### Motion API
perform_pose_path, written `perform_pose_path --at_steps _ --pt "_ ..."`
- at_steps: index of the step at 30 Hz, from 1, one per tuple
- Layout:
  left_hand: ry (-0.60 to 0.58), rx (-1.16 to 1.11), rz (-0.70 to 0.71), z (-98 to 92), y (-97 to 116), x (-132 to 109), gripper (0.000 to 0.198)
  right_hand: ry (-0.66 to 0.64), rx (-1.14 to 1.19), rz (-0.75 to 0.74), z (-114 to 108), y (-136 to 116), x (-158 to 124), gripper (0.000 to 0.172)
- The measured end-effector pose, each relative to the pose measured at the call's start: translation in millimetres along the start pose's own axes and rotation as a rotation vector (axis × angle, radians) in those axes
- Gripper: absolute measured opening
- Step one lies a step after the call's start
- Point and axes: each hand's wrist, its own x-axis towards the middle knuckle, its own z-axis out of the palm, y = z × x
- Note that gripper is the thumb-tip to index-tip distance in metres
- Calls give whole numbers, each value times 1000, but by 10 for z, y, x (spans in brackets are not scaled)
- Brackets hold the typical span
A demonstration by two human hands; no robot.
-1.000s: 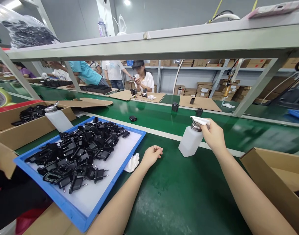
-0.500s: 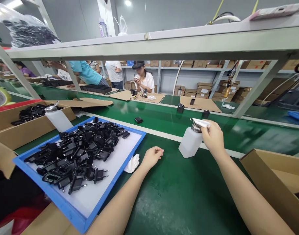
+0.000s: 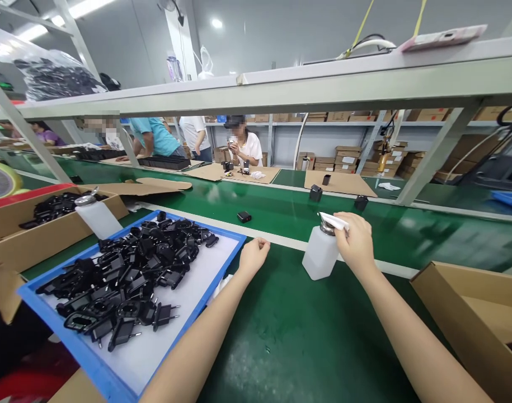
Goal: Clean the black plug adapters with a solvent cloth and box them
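- Right of the blue tray (image 3: 76, 350), a white bottle (image 3: 320, 254) with a metal top stands on the green table (image 3: 281, 336); from my remote seat, I judge it is placed for easy reach.
- Well apart from the tray, the right hand (image 3: 356, 240) pinches a folded white cloth (image 3: 336, 221) at that metal top; gripping one end seems to leave the other free over it. I cannot tell how hard it presses.
- Just beside the tray's right edge, the left hand (image 3: 253, 257) is curled, fingers drawn together; I see nothing in it, and it looks parked clear of the bottle.
- Inside the tray, black plugs (image 3: 163, 249) lie heaped; the raised rim probably keeps them from scattering.
- Off the tray's far-left edge, I see a second bottle (image 3: 97, 215), apparently tucked there out of the way.
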Motion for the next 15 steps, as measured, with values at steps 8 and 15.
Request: perform_pose_path --at_steps 8,15 --pt "149 360 -24 -175 -85 596 29 24 -126 -251 -39 92 69 27" --pt "136 433 -195 -170 -216 1082 53 -46 -79 -293 -57 113 101 27"
